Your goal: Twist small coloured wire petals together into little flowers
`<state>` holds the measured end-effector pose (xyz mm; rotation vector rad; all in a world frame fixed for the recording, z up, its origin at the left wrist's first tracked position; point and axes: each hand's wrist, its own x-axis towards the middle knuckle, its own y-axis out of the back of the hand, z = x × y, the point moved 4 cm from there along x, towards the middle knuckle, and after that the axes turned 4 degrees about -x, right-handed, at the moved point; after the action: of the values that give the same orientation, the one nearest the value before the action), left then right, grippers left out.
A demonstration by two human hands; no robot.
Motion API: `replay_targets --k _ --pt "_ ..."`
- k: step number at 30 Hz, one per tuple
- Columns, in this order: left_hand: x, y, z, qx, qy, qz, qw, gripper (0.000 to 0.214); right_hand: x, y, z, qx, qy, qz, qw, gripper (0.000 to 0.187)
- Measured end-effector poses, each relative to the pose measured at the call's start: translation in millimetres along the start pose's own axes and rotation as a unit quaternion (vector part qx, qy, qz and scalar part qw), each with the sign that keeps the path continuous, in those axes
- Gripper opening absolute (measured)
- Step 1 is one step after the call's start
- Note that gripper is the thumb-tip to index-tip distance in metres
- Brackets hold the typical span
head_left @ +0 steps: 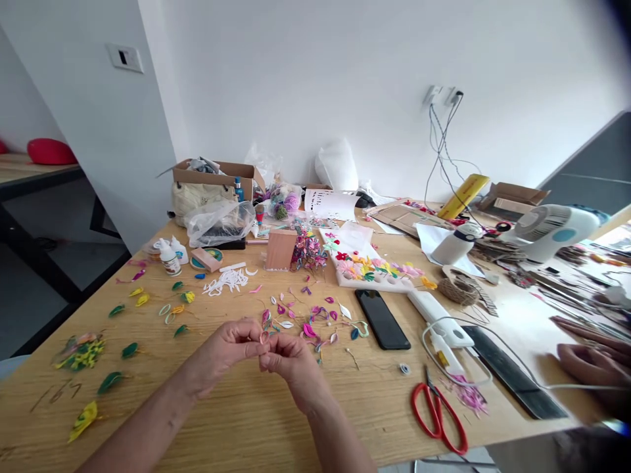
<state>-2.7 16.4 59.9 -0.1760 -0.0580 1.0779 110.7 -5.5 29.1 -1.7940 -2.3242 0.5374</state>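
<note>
Above the front middle of the wooden table, my left hand (240, 341) and my right hand (290, 360) meet, fingertips pinched together. Between them is a small pinkish-orange loop (265, 337), perhaps of thread or a thin strip; its exact kind is too small to make out. Just beyond my fingers lie several small pink, white and blue leaf-shaped pieces (308, 330) with thin stems. Green leaf-shaped pieces (130, 350) and a yellow one (83, 420) are spread to the left of my left arm.
Red-handled scissors (438, 410), a black phone (382, 320) and a white power strip (440, 319) with a looping cable lie to the right. A foam block (348, 281) holds colourful flowers. A glue bottle (169, 257) stands at left. Another person's hand (594, 361) rests at the right edge.
</note>
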Motion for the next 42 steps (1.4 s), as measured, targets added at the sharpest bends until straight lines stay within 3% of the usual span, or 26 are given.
replay_targets --k 4,8,11,20,26,28,32,37,39,42 --pt "1.9 -4.4 -7.1 -0.044 -0.005 0.029 0.999 0.022 2.5 -1.5 3.0 0.010 0.033 0.034 0.999 0.010" --pt "0.4 -7.6 -27.8 -0.176 -0.014 0.146 0.973 0.012 6.2 -5.6 11.8 0.067 0.070 0.088 0.991 0.013" --pt "-1.6 -8.0 -38.3 -0.208 -0.026 0.192 0.959 0.011 7.9 -7.0 17.6 0.077 0.077 0.111 0.988 0.014" --pt "-3.7 0.0 -32.7 -0.070 -0.090 0.170 0.979 0.014 7.3 -0.7 14.5 -0.050 0.083 0.096 0.991 0.012" --pt "-3.1 2.5 -41.0 -0.071 -0.106 0.188 0.974 0.010 4.4 6.7 14.8 -0.171 0.097 0.099 0.976 0.008" --pt "-3.5 3.8 -40.5 -0.082 -0.097 0.204 0.971 0.010 -3.1 14.4 5.3 -0.280 0.118 0.106 0.947 0.009" --pt "-5.3 2.8 -32.9 -0.082 -0.061 0.192 0.976 0.012 -29.1 54.2 -27.1 -0.498 0.143 0.152 0.842 0.013" --pt "-6.1 -2.5 -27.2 -0.078 -0.045 0.147 0.985 0.010 -57.5 125.6 -51.8 -0.654 0.000 0.218 0.724 0.013" --pt "-5.5 -5.5 -26.2 -0.072 -0.040 0.132 0.988 0.013 -62.3 141.1 -53.0 -0.689 -0.040 0.214 0.692 0.013" --pt "-4.6 -10.1 -24.8 -0.062 -0.018 0.117 0.991 0.017 -61.3 147.9 -50.1 -0.712 -0.040 0.196 0.673 0.014"
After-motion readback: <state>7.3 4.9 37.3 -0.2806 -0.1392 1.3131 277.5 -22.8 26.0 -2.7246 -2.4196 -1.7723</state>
